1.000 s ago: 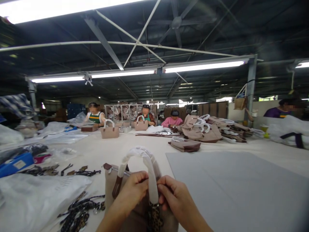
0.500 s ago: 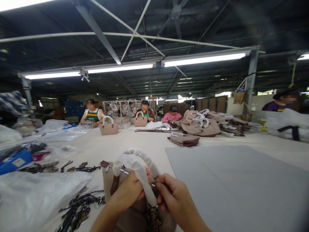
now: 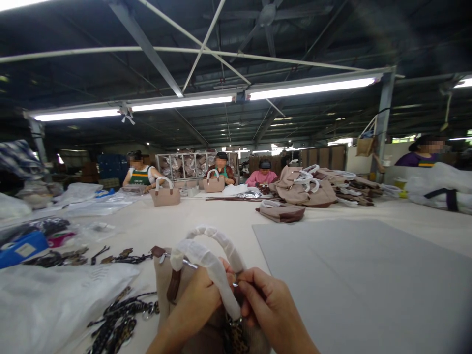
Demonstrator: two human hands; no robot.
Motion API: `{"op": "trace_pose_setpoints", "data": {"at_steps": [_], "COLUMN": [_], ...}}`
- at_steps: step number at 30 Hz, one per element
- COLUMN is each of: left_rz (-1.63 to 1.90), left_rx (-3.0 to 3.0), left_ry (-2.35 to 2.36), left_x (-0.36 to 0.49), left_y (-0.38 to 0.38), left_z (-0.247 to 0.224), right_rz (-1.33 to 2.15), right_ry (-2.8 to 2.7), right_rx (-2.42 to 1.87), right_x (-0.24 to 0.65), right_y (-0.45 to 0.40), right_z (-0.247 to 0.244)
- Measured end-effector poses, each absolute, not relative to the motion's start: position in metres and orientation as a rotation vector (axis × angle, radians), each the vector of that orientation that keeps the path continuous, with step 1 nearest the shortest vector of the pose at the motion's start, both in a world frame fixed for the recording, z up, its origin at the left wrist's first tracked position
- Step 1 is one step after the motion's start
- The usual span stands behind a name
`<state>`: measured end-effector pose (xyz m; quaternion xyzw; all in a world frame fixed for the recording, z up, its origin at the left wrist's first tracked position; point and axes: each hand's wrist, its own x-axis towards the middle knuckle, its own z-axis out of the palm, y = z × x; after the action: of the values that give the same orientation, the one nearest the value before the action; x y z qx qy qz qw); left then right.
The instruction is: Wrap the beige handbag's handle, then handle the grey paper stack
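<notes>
A beige handbag [image 3: 165,278] stands upright in front of me, its top zipper [image 3: 190,264] silver. White wrapping covers its two arched handles [image 3: 206,253]. My left hand [image 3: 208,290] reaches under the near handle, its fingers closed at the bag's top edge by the zipper. On the right, my right hand [image 3: 263,295] pinches at the zipper's right end, close to the left fingertips; what lies between the fingers is too small to make out. A leopard-print charm [image 3: 238,337] hangs from the handle's right base, partly hidden by my right hand.
Black cord charms [image 3: 118,314] lie at left beside white plastic sheeting [image 3: 66,300]. A grey mat [image 3: 350,265] covers the table's right side. A single bag [image 3: 282,212] and a bag pile [image 3: 309,184] lie farther back. Several co-workers sit around the table.
Both hands stay at the zipper's right end with hardly any movement. The view has shifted slightly. The co-worker at far left has turned the head and leaned down.
</notes>
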<state>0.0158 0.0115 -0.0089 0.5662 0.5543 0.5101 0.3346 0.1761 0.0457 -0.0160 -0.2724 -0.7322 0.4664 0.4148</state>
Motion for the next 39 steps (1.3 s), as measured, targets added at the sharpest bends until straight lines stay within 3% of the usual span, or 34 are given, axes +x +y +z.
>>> {"op": "trace_pose_setpoints", "data": {"at_steps": [9, 18, 27, 39], "left_rz": [1.305, 1.420, 1.343, 1.632], "left_rx": [1.667, 1.676, 1.487, 1.311], "left_ry": [1.611, 1.647, 1.312, 1.313], "left_x": [0.030, 0.035, 0.026, -0.010], "left_y": [-0.004, 0.003, 0.000, -0.022], "left_z": [0.009, -0.008, -0.001, -0.023], "right_rz": [1.027, 0.774, 1.138, 1.181], "right_ry": [-1.914, -1.971, -1.919, -1.993], "right_rx": [-0.757, -0.781, -0.771, -0.762], "right_x": [0.174, 0.168, 0.173, 0.184], "right_y": [0.045, 0.049, 0.053, 0.072], "right_z": [-0.015, -0.023, -0.015, -0.020]}}
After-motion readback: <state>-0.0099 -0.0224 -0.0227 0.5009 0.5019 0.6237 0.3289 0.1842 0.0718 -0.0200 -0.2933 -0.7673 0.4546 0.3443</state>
